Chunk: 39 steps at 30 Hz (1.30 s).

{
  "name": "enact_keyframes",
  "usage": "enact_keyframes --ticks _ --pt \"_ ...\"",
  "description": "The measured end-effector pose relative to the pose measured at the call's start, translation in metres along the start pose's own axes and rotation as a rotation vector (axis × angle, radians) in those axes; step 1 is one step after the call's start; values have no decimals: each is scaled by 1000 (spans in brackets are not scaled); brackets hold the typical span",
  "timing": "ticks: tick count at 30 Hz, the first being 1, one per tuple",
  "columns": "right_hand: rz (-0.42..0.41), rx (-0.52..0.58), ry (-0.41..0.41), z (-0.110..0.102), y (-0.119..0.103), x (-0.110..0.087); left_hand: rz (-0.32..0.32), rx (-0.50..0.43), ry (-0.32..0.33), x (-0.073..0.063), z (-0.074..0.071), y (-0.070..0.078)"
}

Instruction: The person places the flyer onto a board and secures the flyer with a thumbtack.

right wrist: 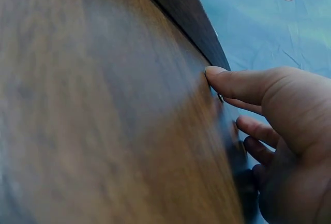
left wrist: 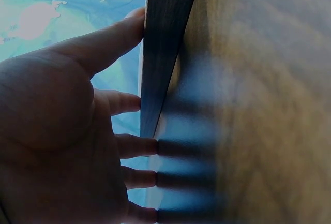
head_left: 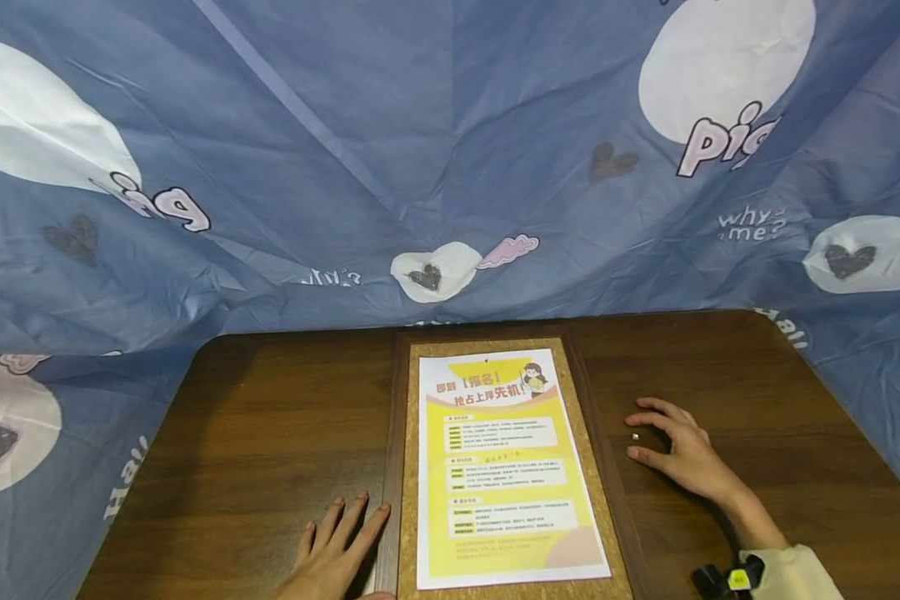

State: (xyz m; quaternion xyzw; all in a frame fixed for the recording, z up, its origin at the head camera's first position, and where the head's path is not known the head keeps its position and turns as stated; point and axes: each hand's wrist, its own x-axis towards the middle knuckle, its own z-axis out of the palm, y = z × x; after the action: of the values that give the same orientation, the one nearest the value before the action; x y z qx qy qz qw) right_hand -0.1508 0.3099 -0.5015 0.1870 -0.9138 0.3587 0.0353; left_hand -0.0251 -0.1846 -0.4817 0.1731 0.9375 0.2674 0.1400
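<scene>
The left hand (head_left: 336,546) lies with its fingers spread on the table (head_left: 270,433), thumb against the side of the cork board (head_left: 590,467); a light press there should steady the board and the poster (head_left: 506,500) on it. Further right, a tiny shiny piece (head_left: 635,437) lies on the table between the right hand's (head_left: 678,454) parted thumb and forefinger; bringing both tips in evenly, low and gently, should stop it skidding.
</scene>
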Motion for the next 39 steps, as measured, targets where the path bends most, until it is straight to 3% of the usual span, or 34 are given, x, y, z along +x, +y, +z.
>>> enact_keyframes --ticks 13,21,32,39 --pt "-55 27 98 8 8 1 19 13 31 -1 2 1" --pt "-36 44 156 11 7 1 19 23 40 -1 2 1" --pt "-12 41 186 12 4 3 0 -6 0 0 -2 0" --pt "-4 20 189 12 5 2 19 1 13 -1 0 1"
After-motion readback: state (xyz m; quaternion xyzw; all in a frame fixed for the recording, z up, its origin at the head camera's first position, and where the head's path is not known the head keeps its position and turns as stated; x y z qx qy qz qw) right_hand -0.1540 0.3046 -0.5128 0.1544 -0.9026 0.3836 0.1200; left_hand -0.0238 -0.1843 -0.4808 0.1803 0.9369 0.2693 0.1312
